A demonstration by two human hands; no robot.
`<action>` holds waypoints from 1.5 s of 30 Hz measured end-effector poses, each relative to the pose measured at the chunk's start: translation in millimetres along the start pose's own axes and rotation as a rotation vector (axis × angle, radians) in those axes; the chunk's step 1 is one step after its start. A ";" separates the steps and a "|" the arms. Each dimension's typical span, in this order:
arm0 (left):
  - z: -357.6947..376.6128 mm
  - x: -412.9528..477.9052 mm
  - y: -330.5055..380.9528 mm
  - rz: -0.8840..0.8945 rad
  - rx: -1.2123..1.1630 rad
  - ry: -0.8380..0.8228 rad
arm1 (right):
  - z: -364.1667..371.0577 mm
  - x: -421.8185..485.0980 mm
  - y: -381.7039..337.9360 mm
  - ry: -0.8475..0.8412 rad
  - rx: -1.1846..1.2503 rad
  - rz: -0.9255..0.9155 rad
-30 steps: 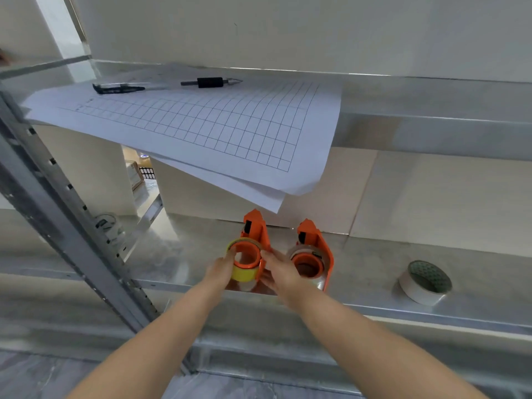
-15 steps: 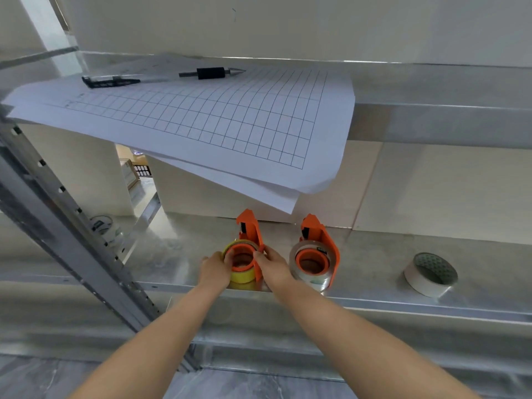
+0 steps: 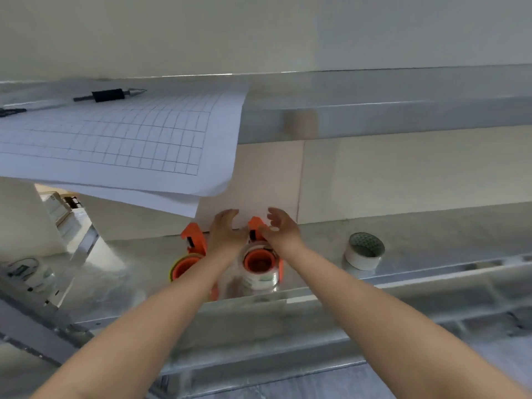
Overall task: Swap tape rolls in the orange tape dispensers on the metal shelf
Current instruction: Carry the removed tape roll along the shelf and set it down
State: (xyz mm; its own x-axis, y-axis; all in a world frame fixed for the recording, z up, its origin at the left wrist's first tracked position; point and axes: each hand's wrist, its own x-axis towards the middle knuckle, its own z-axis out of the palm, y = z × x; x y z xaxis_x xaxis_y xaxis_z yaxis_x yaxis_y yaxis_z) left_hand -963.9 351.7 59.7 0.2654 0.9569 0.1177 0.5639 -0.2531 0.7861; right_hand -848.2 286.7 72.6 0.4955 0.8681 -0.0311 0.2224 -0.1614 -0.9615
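White gridded paper [image 3: 121, 145] droops off the upper shelf, a pen [image 3: 110, 95] on top, overhanging two dispensers on the metal shelf [image 3: 431, 234]. Left dispenser [image 3: 193, 240] holds yellow tape [image 3: 175, 269]; both hands have left it. Left hand [image 3: 226, 233] and right hand [image 3: 280, 230], fingers spread and empty, now flank the right dispenser [image 3: 257, 226] with its clear roll [image 3: 260, 272]. White tape [image 3: 364, 251] sits well right.

Loose roll [image 3: 364, 251] right of dispensers [image 3: 260, 254], apparently apart.
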 end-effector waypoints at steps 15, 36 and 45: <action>150.2 -31.0 81.8 0.005 -0.025 -0.528 | -216.8 -17.0 99.7 0.257 -0.283 0.228; 228.9 -45.9 119.1 -0.003 -0.223 -0.472 | -237.9 -4.7 137.4 0.185 -0.198 0.115; 284.5 -74.9 205.2 0.178 -0.228 -0.506 | -341.6 -33.2 138.1 0.324 -0.206 0.078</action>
State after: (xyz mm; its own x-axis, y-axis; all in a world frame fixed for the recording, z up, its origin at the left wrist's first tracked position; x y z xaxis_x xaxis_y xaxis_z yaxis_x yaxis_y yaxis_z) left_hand -645.5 187.6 39.5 0.7131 0.7011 -0.0004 0.3083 -0.3131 0.8983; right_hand -547.0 75.2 34.1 0.7500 0.6612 0.0173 0.3212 -0.3412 -0.8834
